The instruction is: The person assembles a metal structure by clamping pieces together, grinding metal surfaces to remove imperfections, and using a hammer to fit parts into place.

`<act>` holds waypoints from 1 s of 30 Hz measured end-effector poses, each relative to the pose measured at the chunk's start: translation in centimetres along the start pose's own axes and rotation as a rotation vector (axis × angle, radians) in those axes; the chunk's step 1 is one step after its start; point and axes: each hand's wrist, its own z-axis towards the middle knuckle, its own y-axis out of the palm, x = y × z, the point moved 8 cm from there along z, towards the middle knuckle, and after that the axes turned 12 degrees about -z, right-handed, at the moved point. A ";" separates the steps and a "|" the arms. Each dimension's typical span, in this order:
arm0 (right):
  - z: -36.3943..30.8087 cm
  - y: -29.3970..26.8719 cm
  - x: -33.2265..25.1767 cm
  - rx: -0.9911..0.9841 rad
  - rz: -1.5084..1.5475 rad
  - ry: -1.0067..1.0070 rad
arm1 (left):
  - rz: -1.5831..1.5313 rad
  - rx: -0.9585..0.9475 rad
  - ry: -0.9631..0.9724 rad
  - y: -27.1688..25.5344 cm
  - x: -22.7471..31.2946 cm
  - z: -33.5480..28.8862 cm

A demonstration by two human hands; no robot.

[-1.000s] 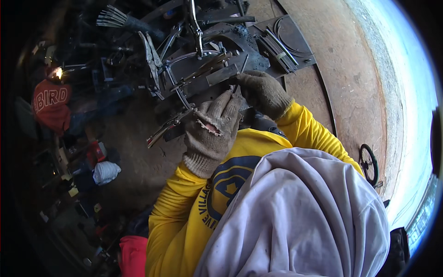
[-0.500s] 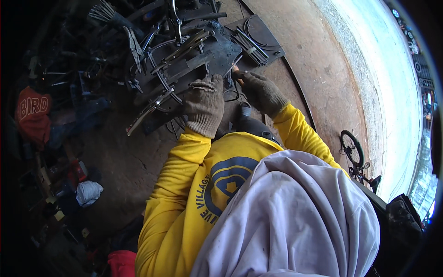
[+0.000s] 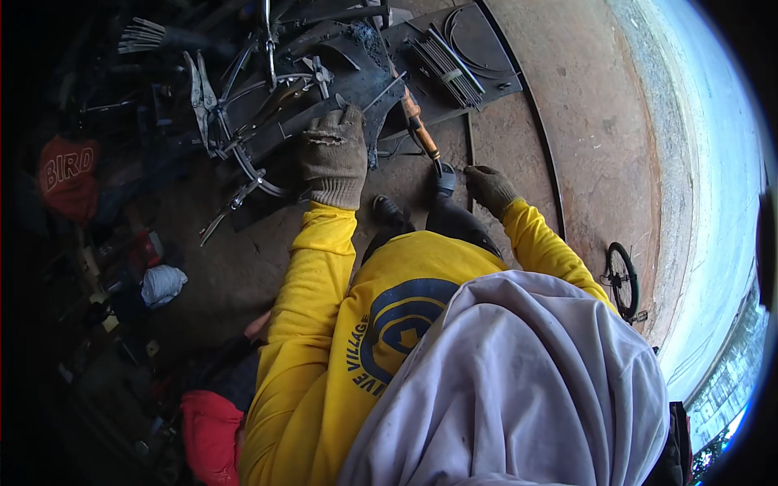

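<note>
My left hand (image 3: 335,158), in a worn brown knit glove, is closed at the near edge of a dark metal work table (image 3: 344,79), beside a curved metal frame (image 3: 247,166). A small piece shows at its fingertips, too unclear to name. My right hand (image 3: 491,189), gloved alike, hangs over the floor right of the table with its fingers curled; nothing shows in it. Between the hands, an orange electrode holder (image 3: 419,124) rests against the table's right side, a thin rod (image 3: 384,91) near its upper end. Locking pliers (image 3: 200,95) are clamped at the frame's left.
A bundle of thin rods (image 3: 448,71) and a wire coil (image 3: 466,36) lie on a dark plate at the table's right. A bicycle wheel (image 3: 621,279) is farther right. My shoes (image 3: 445,180) stand below the table. Red clothing (image 3: 212,436) of another person shows at lower left.
My right hand has let go of the electrode holder and drawn back to the lower right. My left hand stays by the table edge. The whole view has shifted slightly.
</note>
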 end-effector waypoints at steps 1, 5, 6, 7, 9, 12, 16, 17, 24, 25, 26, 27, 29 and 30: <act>1.4 -0.2 1.2 -0.019 0.072 0.108 | 0.013 -0.037 -0.035 0.5 -0.2 0.2; 9.7 -2.3 3.5 0.090 -0.376 0.042 | -0.003 -0.061 -0.041 -0.2 1.5 1.2; 12.7 -2.6 4.5 0.097 -0.488 -0.008 | 0.001 -0.034 -0.057 -0.6 1.8 1.1; 13.8 -1.8 4.0 0.072 -0.487 -0.001 | 0.012 -0.011 -0.081 -0.8 1.8 0.6; 14.5 -0.8 0.1 0.167 -0.779 0.017 | 0.057 -0.052 -0.115 -0.4 1.6 0.3; 18.0 1.8 -0.2 -0.049 -0.692 0.067 | 0.041 -0.056 -0.153 -0.4 1.2 -0.1; 23.9 5.1 1.8 -0.226 -0.568 0.054 | -0.002 -0.076 -0.147 -1.1 2.1 0.9; 24.0 6.5 1.8 -0.391 -0.528 0.039 | -0.012 -0.079 -0.166 -1.5 2.1 0.7; 18.7 4.1 -5.1 0.020 -0.821 -0.020 | -0.042 -0.087 -0.166 -2.7 2.5 -1.0; 17.6 3.4 -6.2 0.077 -0.900 -0.073 | -0.048 -0.076 -0.158 -3.0 2.9 -0.9; 16.7 2.6 -6.1 0.103 -0.914 -0.031 | -0.070 -0.044 -0.059 -3.4 4.1 -0.7; 15.6 2.2 -6.2 0.118 -0.914 -0.033 | -0.091 -0.012 0.041 -4.0 5.3 -0.7; 13.1 0.9 -6.1 0.182 -0.868 -0.015 | -0.174 0.062 -0.038 -3.8 4.7 -2.4; 12.4 0.5 -5.4 0.215 -0.844 0.002 | -0.189 -0.007 -0.065 -3.4 4.6 -2.7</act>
